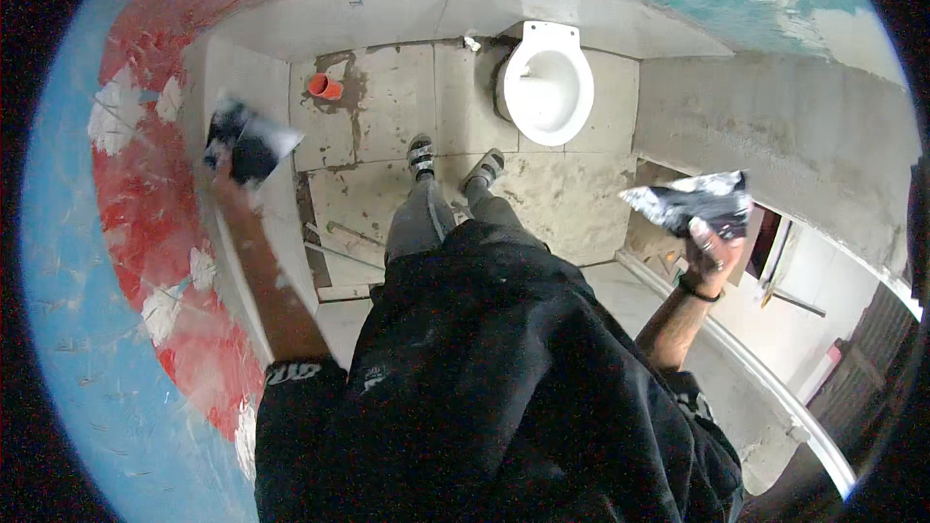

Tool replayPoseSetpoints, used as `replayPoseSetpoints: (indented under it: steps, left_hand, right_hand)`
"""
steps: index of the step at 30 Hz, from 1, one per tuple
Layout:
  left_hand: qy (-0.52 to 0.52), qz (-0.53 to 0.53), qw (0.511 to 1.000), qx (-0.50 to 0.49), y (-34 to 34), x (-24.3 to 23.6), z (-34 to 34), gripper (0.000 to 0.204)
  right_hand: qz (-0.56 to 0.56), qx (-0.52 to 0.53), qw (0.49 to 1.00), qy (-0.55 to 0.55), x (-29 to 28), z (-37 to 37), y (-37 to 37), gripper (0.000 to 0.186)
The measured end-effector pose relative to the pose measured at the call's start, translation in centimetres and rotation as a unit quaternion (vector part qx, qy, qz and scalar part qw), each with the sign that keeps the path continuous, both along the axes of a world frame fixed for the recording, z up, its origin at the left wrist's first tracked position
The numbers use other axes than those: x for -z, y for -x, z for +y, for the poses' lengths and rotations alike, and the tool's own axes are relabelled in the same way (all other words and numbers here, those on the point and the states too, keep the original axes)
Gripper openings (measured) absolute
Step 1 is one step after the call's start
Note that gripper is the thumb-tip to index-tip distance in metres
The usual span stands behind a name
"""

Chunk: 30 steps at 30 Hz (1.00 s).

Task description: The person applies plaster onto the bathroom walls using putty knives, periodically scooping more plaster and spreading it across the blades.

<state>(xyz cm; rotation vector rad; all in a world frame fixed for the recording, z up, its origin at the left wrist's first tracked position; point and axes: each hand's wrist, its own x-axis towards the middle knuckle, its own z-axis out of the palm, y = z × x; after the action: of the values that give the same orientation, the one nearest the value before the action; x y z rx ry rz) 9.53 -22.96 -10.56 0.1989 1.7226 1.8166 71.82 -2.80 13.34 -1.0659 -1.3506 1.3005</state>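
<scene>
Two spreaders are in play, one per hand: a right spreader (693,205) and a left spreader (254,150), both black with white smears. The right hand (715,254) has its fingers folded around the near edge of its spreader, which extends beyond the fingertips. The left hand (221,157) grips its spreader's near edge; blur hides how tightly its fingers fold. That spreader overlaps the grey lower wall (247,73); contact cannot be told. Two sandals, left (421,157) and right (487,165), stand on the tiled floor (392,121). Farther off are one orange pipe piece (325,87) and one white toilet bowl (549,102), occupying floor space between the hands.
</scene>
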Motion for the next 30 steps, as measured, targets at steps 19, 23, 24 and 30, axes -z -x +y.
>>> replayPoseSetpoints:
  steps: [19, 23, 24, 30]
  left_hand:
    - [-0.059, -0.134, 0.986, 0.084, -15.0, -6.4, 12.1, 0.035]
    - [0.002, -0.131, 0.983, 0.128, -16.2, -4.5, 11.6, 0.033]
    - [0.086, -0.072, 0.984, 0.140, -16.1, -2.5, 10.9, 0.030]
    - [0.092, -0.146, 0.911, 0.375, -24.9, 7.2, 11.9, 0.024]
  right_hand:
    - [0.036, 0.044, 0.990, 0.128, 2.5, -0.8, 0.4, 0.059]
    - [-0.054, 0.002, 0.985, 0.163, 5.1, -1.0, 2.4, 0.059]
    - [-0.048, -0.009, 0.983, 0.177, 5.5, -0.9, 3.4, 0.058]
    - [0.097, -0.040, 0.922, 0.374, 16.8, 1.2, 7.3, 0.043]
